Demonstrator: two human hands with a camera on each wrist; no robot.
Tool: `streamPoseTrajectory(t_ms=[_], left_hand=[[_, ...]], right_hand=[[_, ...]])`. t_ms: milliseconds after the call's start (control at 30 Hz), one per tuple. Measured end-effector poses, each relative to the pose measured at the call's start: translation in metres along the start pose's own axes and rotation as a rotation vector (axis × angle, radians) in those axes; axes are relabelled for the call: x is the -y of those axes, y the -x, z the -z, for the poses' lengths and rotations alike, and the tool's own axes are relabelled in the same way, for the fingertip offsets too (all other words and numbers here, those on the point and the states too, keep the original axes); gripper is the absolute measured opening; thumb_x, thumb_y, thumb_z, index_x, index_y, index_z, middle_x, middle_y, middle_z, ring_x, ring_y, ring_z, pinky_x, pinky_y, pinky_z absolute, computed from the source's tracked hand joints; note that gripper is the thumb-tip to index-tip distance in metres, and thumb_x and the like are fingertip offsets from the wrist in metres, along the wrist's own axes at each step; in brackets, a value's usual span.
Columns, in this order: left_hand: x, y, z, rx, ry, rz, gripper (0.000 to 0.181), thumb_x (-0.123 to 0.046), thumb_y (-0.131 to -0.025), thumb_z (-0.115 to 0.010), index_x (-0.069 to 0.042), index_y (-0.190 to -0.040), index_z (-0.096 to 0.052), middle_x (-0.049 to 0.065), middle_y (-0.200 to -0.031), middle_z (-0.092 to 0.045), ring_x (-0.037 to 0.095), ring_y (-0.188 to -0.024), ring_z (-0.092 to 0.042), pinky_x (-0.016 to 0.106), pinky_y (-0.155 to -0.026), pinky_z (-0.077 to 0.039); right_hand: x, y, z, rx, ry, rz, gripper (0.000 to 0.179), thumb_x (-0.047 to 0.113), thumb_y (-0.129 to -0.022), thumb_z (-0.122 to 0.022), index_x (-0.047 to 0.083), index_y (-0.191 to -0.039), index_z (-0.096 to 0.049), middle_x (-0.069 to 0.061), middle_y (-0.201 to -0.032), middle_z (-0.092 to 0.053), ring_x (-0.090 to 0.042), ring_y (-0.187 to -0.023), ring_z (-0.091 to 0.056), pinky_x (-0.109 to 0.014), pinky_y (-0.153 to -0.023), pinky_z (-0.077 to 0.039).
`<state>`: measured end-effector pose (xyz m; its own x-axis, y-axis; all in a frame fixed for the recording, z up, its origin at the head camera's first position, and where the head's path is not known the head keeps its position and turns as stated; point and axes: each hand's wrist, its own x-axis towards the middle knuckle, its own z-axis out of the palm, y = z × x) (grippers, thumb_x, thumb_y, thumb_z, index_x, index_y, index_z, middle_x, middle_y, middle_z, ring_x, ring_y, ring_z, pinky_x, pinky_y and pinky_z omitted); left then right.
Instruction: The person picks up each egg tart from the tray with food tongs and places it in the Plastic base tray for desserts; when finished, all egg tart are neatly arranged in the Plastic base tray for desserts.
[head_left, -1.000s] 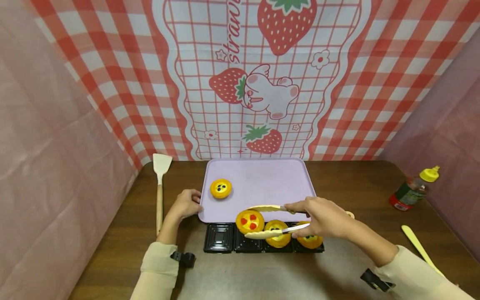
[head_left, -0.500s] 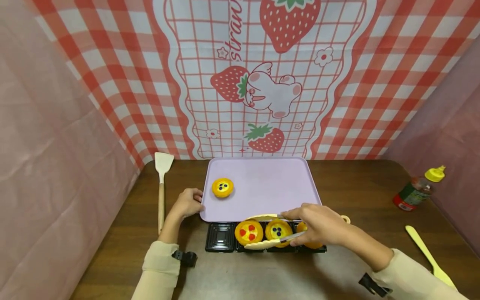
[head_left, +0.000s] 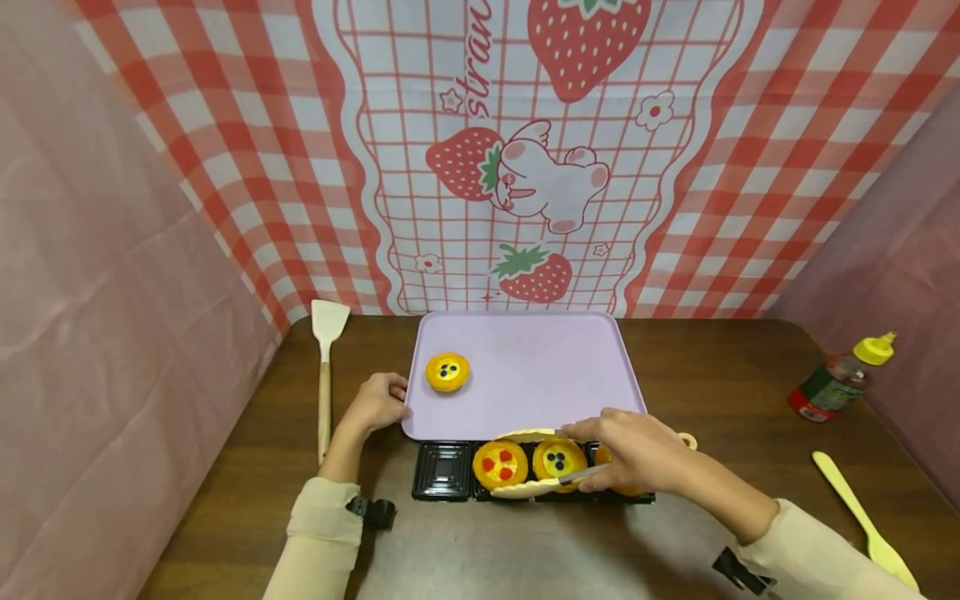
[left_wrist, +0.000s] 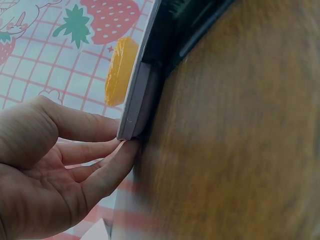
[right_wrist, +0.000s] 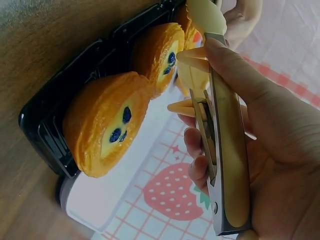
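Firstly, one strawberry-print cloth (head_left: 405, 217), cut off at the top. One brown table (head_left: 720, 375), running out of view below. One lilac tray (head_left: 540, 367), near right corner hidden by the right hand (head_left: 637, 454). One black container row (head_left: 442, 472), four compartments, directly in front of the tray; the rightmost is mostly covered in the head view. One white spatula (head_left: 325, 400), handle end at the left forearm (head_left: 341, 458). One pair of tongs (head_left: 525, 489), arms spread across the row; whether they touch the red-topped tart (head_left: 501, 465) is hard to tell. Two hands: the right, reaching in from the right, fingers and thumb clamped on the tongs; the left hand (head_left: 378, 402), thumb and fingers pinching the tray's left edge. One yellow spoon (head_left: 858, 512) and one yellow-capped bottle (head_left: 832, 385), at right. Four tarts: the red-topped one, second compartment; two blue-berried tarts (right_wrist: 107, 127), third and fourth; one tray tart (head_left: 447, 372), also blue-berried, at the tray's left.
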<state>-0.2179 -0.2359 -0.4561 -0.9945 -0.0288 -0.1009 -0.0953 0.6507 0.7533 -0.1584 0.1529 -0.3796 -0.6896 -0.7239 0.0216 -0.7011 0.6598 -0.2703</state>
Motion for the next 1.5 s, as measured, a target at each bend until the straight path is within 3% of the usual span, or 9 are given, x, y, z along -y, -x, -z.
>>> streamPoseTrajectory(t_ms=[367, 633, 1000, 1233, 1500], left_hand=[[0.000, 0.001, 0.000, -0.006, 0.004, -0.004, 0.045, 0.006, -0.064, -0.072, 0.010, -0.108, -0.064, 0.016, -0.087, -0.065, 0.025, -0.079, -0.058, 0.029, -0.067, -0.048], [0.000, 0.001, -0.001, 0.001, 0.014, -0.017, 0.046, 0.008, -0.064, -0.072, 0.012, -0.108, -0.063, 0.017, -0.087, -0.066, 0.025, -0.078, -0.060, 0.029, -0.066, -0.049], [-0.001, 0.002, -0.003, 0.008, 0.026, -0.013, 0.045, 0.008, -0.064, -0.072, 0.012, -0.108, -0.063, 0.016, -0.087, -0.066, 0.024, -0.077, -0.060, 0.029, -0.065, -0.049], [0.000, 0.000, -0.001, 0.008, 0.021, -0.016, 0.045, 0.008, -0.065, -0.072, 0.012, -0.109, -0.063, 0.016, -0.087, -0.066, 0.024, -0.077, -0.060, 0.030, -0.065, -0.050], [0.000, 0.000, -0.001, 0.009, 0.016, -0.013, 0.045, 0.008, -0.065, -0.072, 0.011, -0.109, -0.064, 0.015, -0.086, -0.066, 0.024, -0.078, -0.060, 0.030, -0.065, -0.049]], right_hand=[[0.000, 0.002, -0.002, -0.028, 0.011, -0.010, 0.069, 0.047, -0.071, -0.086, 0.015, -0.129, -0.067, 0.002, -0.120, -0.069, -0.011, -0.087, -0.057, -0.033, -0.067, -0.049], [0.002, 0.002, 0.001, -0.024, -0.041, -0.080, 0.090, 0.056, -0.063, -0.088, 0.013, -0.137, -0.060, -0.002, -0.123, -0.067, -0.019, -0.096, -0.060, -0.040, -0.071, -0.051], [-0.001, 0.005, 0.005, -0.060, -0.048, -0.097, 0.092, 0.059, -0.063, -0.086, 0.013, -0.138, -0.059, -0.001, -0.119, -0.068, -0.017, -0.097, -0.060, -0.038, -0.070, -0.050], [-0.002, -0.015, 0.016, -0.139, -0.066, -0.041, 0.090, 0.050, -0.067, -0.088, 0.007, -0.139, -0.057, -0.005, -0.124, -0.067, -0.020, -0.095, -0.059, -0.035, -0.068, -0.049], [-0.006, -0.052, 0.019, -0.181, -0.093, -0.013, 0.095, 0.057, -0.068, -0.085, 0.003, -0.140, -0.055, -0.010, -0.123, -0.067, -0.025, -0.102, -0.062, -0.044, -0.083, -0.053]])
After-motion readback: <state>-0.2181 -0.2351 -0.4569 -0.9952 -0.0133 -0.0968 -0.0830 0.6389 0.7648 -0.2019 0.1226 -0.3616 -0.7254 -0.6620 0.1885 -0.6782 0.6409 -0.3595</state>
